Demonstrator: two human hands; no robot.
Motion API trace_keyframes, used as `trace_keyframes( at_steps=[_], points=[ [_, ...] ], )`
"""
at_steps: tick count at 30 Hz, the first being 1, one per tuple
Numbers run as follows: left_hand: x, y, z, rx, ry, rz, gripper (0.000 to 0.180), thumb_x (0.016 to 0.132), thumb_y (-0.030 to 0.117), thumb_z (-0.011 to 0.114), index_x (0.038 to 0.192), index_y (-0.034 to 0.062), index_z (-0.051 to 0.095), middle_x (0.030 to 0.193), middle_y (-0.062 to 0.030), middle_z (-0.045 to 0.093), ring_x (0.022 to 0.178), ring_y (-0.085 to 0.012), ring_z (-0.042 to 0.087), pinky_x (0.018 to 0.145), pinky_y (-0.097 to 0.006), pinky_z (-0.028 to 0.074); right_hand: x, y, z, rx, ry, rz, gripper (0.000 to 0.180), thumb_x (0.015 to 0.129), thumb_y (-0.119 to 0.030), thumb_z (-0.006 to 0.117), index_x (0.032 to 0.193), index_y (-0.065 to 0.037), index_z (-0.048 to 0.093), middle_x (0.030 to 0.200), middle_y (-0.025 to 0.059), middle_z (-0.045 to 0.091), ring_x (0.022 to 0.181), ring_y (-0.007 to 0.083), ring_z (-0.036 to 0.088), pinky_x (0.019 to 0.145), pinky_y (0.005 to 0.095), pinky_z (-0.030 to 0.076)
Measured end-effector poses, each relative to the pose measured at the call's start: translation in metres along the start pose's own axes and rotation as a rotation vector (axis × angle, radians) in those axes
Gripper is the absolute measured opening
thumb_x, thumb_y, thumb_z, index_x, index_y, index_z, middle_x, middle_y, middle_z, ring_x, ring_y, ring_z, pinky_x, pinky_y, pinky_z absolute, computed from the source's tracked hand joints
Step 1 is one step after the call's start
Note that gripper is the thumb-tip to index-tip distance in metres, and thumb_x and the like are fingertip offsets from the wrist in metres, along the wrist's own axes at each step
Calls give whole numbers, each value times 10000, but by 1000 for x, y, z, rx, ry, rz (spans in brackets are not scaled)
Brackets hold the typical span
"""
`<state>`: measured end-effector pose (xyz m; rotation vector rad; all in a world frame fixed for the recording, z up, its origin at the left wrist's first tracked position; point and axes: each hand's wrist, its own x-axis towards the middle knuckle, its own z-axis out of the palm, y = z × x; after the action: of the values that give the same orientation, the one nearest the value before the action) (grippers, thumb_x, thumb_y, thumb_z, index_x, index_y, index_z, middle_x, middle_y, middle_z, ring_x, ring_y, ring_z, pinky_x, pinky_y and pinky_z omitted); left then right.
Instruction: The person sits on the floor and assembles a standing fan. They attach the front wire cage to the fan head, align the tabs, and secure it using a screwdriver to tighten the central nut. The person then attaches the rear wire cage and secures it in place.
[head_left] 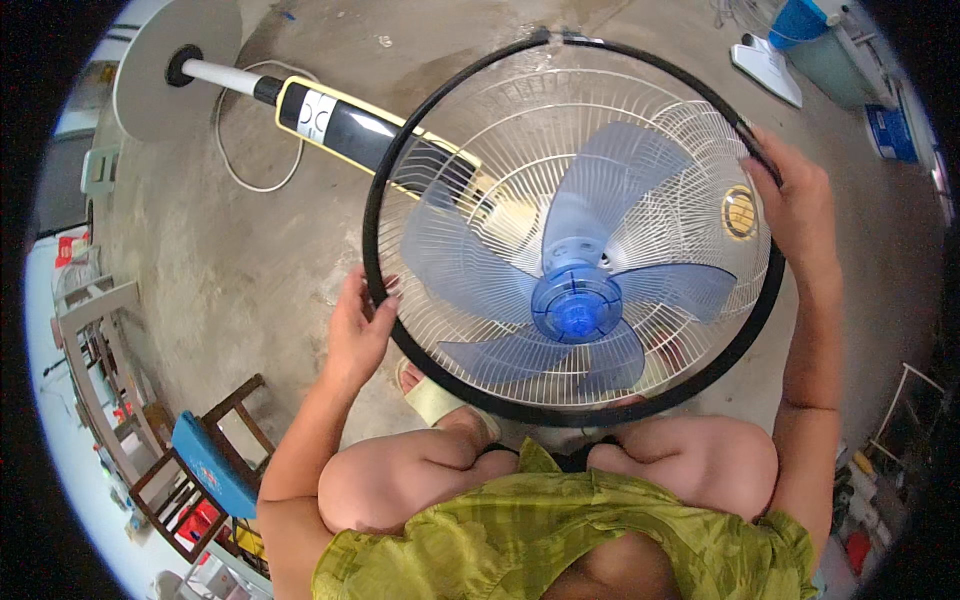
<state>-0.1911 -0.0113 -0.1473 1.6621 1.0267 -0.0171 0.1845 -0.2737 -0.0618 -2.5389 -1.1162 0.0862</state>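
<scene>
A standing fan lies on the floor, its dark control column (pixel 350 135) and white pole (pixel 222 77) reaching toward the upper left. Translucent blue blades (pixel 610 190) with a blue hub (pixel 577 305) show through a pale wire guard (pixel 480 110). Around the guard runs a thick black ring (pixel 735 350), with a joint at its far side. My left hand (pixel 362 330) is closed on the ring's left side, thumb toward the wires. At the upper right my right hand (pixel 797 200) grips the same ring. A round yellow badge (pixel 739 213) shows among the wires at right; its exact layer I cannot tell.
The fan's round base (pixel 150 90) stands on edge at upper left, a white cord (pixel 235 175) beside it. A wooden chair with a blue panel (pixel 205 460) is at lower left. A grey bin (pixel 835 65) and a blue container (pixel 890 133) stand at upper right.
</scene>
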Motion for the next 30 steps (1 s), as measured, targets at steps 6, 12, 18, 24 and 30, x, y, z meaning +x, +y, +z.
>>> trace_keyframes(
  at_steps=[6,12,18,24,30],
  points=[
    [-1,-1,1,-187,-66,-84,426,926,175,602,1284,-21,480,1091,-74,609,1019,-138,562,873,-294,473,41,-29,5,-117,-52,-312,277,836,-158,661,1106,-100,638,884,118,641,784,312,632,662,382,483],
    [-1,-8,-5,-286,-60,-165,465,904,122,631,1295,-26,427,1126,-146,599,1043,-210,607,874,-328,517,72,-49,23,-100,-99,-485,267,833,-173,652,1095,-126,637,818,91,584,768,288,602,643,380,463],
    [-4,-9,-5,-386,-86,-89,437,905,68,603,1297,0,423,1158,-141,593,1070,-214,607,904,-335,512,95,-45,42,-110,-139,-615,306,824,-176,648,1129,-146,633,906,90,639,842,293,624,691,391,484],
    [-5,-15,-2,-401,-91,-18,427,877,3,609,1276,2,460,1187,-126,591,1089,-194,595,938,-322,484,96,-32,64,-142,-146,-603,341,835,-224,643,1170,-163,626,955,100,659,877,308,630,733,390,493],
    [1,-20,11,-320,-79,55,432,851,-42,593,1266,-5,479,1155,-83,598,1080,-165,582,961,-312,453,92,-3,87,-129,-149,-527,410,804,-198,693,1202,-128,618,970,130,662,851,304,631,724,362,490]
  ],
)
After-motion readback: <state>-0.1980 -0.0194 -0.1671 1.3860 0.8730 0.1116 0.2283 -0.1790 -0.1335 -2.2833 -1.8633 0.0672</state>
